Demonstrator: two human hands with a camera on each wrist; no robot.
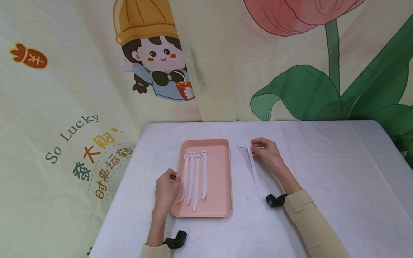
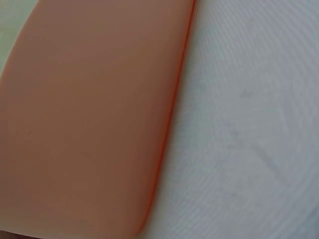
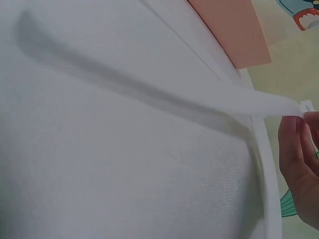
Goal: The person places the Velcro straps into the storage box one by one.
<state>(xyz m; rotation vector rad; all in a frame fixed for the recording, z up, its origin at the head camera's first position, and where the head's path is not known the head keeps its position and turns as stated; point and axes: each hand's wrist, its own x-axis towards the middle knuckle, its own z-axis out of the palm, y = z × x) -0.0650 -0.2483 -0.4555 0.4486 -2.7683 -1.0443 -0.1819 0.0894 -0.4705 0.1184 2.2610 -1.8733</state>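
Note:
A pink rectangular tray [image 1: 217,179] holds several white cable ties [image 1: 196,186] with slotted heads, lying lengthwise side by side. At the tray's left rim, my left hand [image 1: 167,188] grips the edge with curled fingers; its fingertips are partly hidden. Right of the tray, my right hand [image 1: 266,152] pinches the head end of a white cable tie [image 1: 254,168] between thumb and fingers. That tie's tail slants down toward the tablecloth, casting a shadow in the right wrist view. Another white cable tie [image 1: 243,175] lies just to its left, between it and the tray.
A white cloth covers the table [image 1: 338,161], whose back edge meets a printed curtain [image 1: 222,71] with a cartoon figure and a flower. Each wrist wears a black camera; one [image 1: 175,240] is at the left cuff, another camera [image 1: 275,200] at the right.

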